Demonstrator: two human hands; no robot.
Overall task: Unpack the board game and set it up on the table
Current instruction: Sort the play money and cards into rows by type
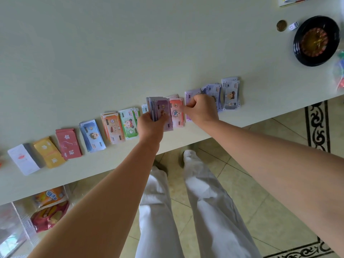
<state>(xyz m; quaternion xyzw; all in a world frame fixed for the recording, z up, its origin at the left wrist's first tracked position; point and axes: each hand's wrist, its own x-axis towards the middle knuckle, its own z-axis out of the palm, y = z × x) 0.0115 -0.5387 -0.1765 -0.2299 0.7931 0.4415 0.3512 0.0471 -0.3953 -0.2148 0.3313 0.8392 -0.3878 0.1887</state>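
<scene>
Now left hand (149,124) grips purple notes (161,110); right hand (202,108) pinches 1.

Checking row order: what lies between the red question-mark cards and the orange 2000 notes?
Head view: one stack of blue notes lies between the red cards and the orange notes.

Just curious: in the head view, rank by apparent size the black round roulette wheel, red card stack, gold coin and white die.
Largest first:
Black round roulette wheel
Red card stack
Gold coin and white die: too alike to rank
</scene>
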